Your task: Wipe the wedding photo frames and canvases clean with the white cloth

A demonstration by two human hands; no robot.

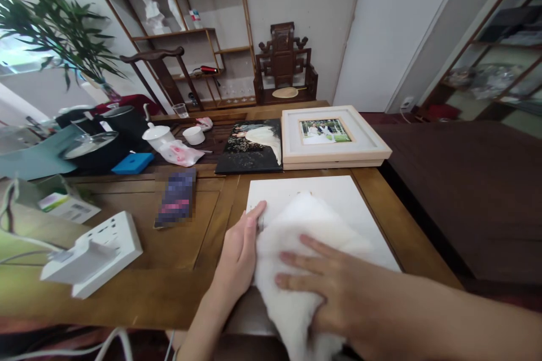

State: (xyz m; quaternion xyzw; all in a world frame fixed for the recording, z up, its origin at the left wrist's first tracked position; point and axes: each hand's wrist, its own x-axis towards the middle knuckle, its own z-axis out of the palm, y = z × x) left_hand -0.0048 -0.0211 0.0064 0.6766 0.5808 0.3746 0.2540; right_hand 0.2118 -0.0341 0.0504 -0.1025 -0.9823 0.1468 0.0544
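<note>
A flat white panel (334,192) lies on the wooden table in front of me. Over much of it spreads a white cloth (288,237), with folds hanging down toward me. My right hand (334,282) presses this cloth onto the panel, its fingers apart on top and the cloth bunched at the palm; the thumb is hidden. Along the panel's left edge rests my left hand (241,242), fingers stretched out, the index fingertip on the white surface. Cloth and right forearm cover the panel's near right part.
Behind the panel lie a light wooden photo frame (368,149) and a dark photo panel (249,158). A power strip (122,237), a blurred purple item (175,197), a blue box (133,163), a teapot (158,134) and a black pot (91,149) stand leftward. Right is a dark brown surface (457,180).
</note>
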